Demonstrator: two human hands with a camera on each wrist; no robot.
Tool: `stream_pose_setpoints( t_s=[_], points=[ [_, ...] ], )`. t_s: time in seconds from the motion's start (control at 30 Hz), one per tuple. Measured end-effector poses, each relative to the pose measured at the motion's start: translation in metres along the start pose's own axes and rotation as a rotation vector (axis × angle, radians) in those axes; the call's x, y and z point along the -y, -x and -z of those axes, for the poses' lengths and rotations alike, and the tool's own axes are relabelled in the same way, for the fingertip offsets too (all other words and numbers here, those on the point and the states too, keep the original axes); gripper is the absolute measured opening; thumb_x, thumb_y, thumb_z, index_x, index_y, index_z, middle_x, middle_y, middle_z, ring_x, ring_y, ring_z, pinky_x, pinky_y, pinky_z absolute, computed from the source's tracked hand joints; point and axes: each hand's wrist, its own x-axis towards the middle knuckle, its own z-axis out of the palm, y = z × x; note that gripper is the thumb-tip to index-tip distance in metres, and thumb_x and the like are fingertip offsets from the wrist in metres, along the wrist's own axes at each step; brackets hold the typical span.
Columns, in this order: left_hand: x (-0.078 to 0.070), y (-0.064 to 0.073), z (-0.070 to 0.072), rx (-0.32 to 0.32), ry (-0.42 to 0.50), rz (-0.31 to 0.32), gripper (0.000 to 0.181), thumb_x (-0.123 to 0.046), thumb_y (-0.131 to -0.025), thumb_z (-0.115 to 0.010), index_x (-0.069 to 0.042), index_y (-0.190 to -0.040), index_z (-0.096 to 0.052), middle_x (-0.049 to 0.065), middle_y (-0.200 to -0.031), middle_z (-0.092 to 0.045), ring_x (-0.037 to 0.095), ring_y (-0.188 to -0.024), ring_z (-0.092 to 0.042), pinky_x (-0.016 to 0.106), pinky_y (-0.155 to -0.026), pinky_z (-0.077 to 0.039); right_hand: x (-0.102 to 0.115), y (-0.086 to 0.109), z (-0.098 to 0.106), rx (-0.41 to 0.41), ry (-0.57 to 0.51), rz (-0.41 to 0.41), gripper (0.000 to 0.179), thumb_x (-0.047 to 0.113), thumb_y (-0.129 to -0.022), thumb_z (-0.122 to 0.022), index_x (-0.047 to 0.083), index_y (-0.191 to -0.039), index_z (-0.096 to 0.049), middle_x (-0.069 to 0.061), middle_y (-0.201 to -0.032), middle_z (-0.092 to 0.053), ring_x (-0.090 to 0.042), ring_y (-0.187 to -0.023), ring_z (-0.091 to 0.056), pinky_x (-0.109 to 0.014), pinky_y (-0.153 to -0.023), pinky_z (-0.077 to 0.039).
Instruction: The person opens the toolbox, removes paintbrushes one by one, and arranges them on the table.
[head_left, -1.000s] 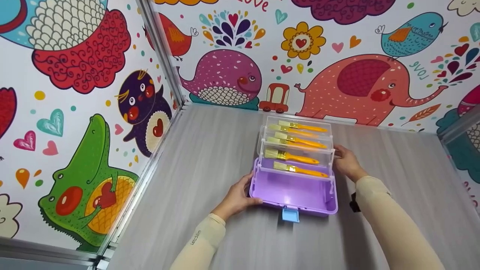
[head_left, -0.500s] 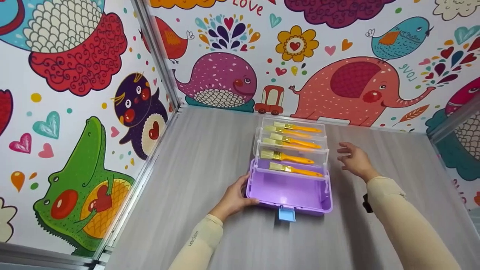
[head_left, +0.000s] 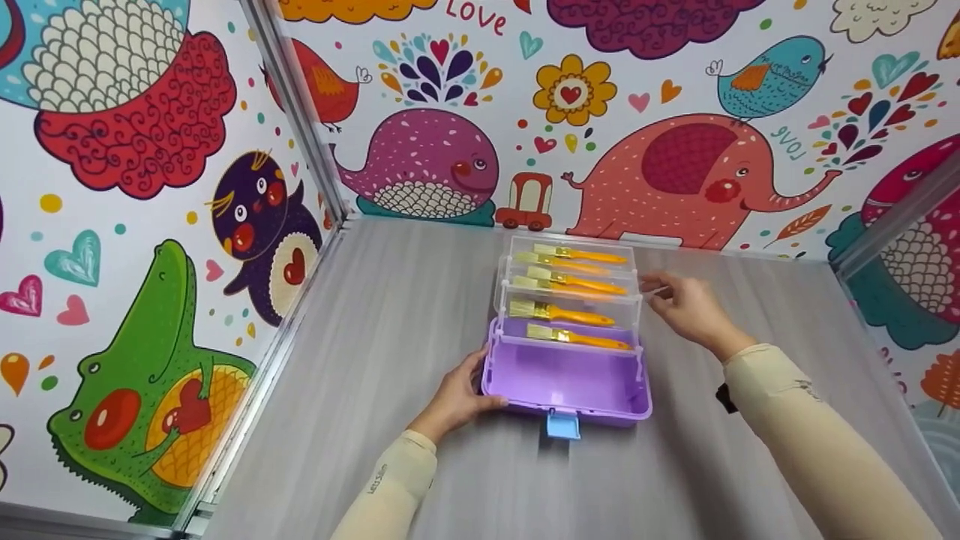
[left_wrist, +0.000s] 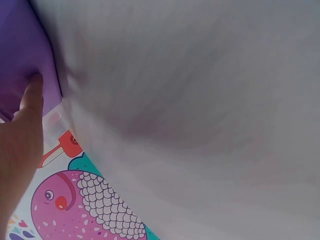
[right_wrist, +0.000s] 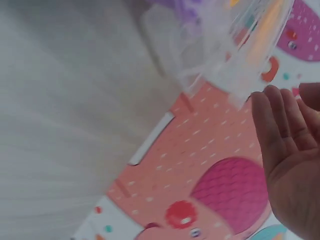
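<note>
A purple tool box (head_left: 562,375) stands with its lid raised in the head view. Its tiered clear trays (head_left: 626,301) fan out toward the back and carry several paintbrushes (head_left: 581,315) with yellow-orange handles and pale bristles. My left hand (head_left: 457,397) grips the box's front left corner, thumb at the front rim and fingers along the side. In the left wrist view a finger (left_wrist: 34,92) presses the purple wall. My right hand (head_left: 690,307) is at the right edge of the upper trays, fingers extended and holding nothing. Whether its fingertips touch the tray, I cannot tell.
A light blue latch (head_left: 563,425) hangs from the box's front. The box rests on a grey wood-grain table (head_left: 375,315). Printed walls with cartoon animals stand at the back (head_left: 592,45) and left (head_left: 150,225), joined by a metal corner post (head_left: 296,112).
My right hand let go of the trays' right side, moved off to the right, then came back to the upper trays' edge. The left hand kept its grip on the box. The head view shifted slightly.
</note>
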Motion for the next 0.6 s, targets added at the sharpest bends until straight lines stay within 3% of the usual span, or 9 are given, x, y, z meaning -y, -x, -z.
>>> stream_pose_setpoints(
  t_s=[0.17, 0.3, 0.47, 0.6],
  points=[
    [0.0, 0.0, 0.001, -0.002, 0.001, -0.001, 0.099, -0.004, -0.072, -0.088, -0.001, -0.154, -0.031, 0.023, -0.151, -0.04, 0.037, -0.136, -0.042, 0.044, -0.112, -0.035, 0.019, -0.002, -0.015, 0.124, 0.064, 0.043, 0.035, 0.007, -0.095, -0.063, 0.004, -0.131, -0.062, -0.013, -0.122, -0.066, -0.031, -0.108, -0.065, -0.049, -0.087, -0.056],
    [0.001, 0.0, 0.001, -0.001, -0.014, -0.001, 0.1, -0.008, -0.072, -0.089, -0.002, -0.154, -0.032, 0.021, -0.15, -0.043, 0.036, -0.135, -0.043, 0.044, -0.112, -0.035, 0.025, -0.002, -0.029, 0.199, 0.131, 0.126, 0.035, 0.006, -0.093, -0.066, 0.003, -0.128, -0.065, -0.015, -0.119, -0.068, -0.03, -0.104, -0.067, -0.048, -0.087, -0.057],
    [0.0, 0.0, 0.001, -0.001, -0.018, -0.004, 0.1, -0.009, -0.072, -0.09, -0.001, -0.154, -0.032, 0.022, -0.148, -0.045, 0.037, -0.135, -0.043, 0.045, -0.112, -0.035, 0.026, -0.003, -0.044, 0.222, 0.171, 0.237, 0.031, 0.002, -0.09, -0.068, -0.003, -0.12, -0.067, -0.018, -0.114, -0.069, -0.031, -0.098, -0.068, -0.049, -0.086, -0.056],
    [-0.001, 0.001, 0.001, -0.002, -0.004, -0.006, 0.1, -0.008, -0.072, -0.089, -0.002, -0.154, -0.032, 0.022, -0.148, -0.045, 0.036, -0.135, -0.044, 0.045, -0.112, -0.036, 0.027, -0.004, -0.054, 0.242, 0.172, 0.269, 0.031, 0.001, -0.088, -0.069, -0.003, -0.119, -0.067, -0.018, -0.115, -0.069, -0.034, -0.1, -0.068, -0.05, -0.089, -0.055]
  ],
)
